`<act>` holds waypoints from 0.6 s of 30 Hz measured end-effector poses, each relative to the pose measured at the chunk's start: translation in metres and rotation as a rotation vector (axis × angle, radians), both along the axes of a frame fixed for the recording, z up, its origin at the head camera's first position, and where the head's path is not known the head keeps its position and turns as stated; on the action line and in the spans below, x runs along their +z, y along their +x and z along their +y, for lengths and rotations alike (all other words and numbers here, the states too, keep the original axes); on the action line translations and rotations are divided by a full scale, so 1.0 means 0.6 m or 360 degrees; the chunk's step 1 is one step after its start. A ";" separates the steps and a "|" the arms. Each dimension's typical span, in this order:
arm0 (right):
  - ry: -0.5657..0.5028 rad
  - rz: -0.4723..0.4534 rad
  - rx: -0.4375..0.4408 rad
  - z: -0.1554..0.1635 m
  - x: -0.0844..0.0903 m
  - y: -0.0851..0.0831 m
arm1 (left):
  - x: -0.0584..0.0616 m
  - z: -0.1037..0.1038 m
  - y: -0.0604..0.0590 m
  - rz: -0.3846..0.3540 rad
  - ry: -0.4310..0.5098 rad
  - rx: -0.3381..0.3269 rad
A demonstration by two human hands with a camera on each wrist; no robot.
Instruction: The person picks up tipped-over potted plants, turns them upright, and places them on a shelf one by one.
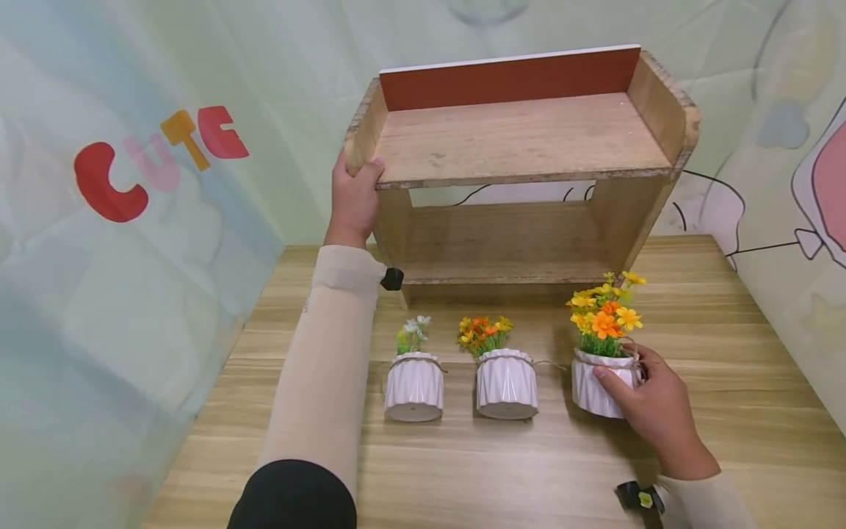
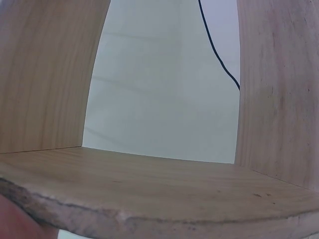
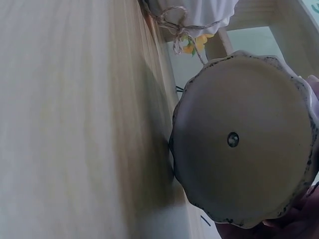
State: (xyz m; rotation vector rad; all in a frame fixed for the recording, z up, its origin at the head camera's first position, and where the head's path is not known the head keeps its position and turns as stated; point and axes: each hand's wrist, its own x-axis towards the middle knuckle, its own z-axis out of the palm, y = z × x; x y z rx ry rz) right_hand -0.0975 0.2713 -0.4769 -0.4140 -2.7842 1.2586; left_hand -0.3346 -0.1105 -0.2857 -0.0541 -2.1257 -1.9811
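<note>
Pot of yellow and orange flowers (image 1: 604,367), the white ribbed one, sits in front of the wooden shelf unit (image 1: 522,176), off its right leg, and your right hand (image 1: 651,408) wraps its side with thumb and fingers curled round the wall. From the head view, your left hand (image 1: 353,202) clasps the shelf unit's upper left corner, thumb over the board's front edge. Two more white pots stand in front of the shelf: one with orange blooms (image 1: 505,375) at its middle, one with pale blooms (image 1: 414,378) toward its left leg, all on the worktop (image 1: 463,470). In the left wrist view you see only the lower board (image 2: 149,194) and the two side panels of the shelf, with a sliver of skin at the bottom corner. In the right wrist view the pot's base (image 3: 239,144) faces the camera, tilted off the worktop, one edge close to the wood. The risk, as I judge it: the glazed wall could slip in a one-sided hold, the twine bow could snag, or the blooms could catch the shelf edge and tip the pot.
</note>
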 end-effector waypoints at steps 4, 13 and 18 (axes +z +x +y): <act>0.0019 0.0012 0.0010 -0.001 -0.002 0.000 | 0.000 0.000 0.001 0.0002 -0.0009 0.0004; -0.0018 0.0071 0.0023 -0.001 -0.004 0.002 | 0.001 0.000 0.002 -0.0003 -0.0005 -0.0002; -0.0019 0.0081 0.0036 -0.002 -0.004 0.003 | 0.001 0.000 0.000 0.0016 0.0024 -0.0005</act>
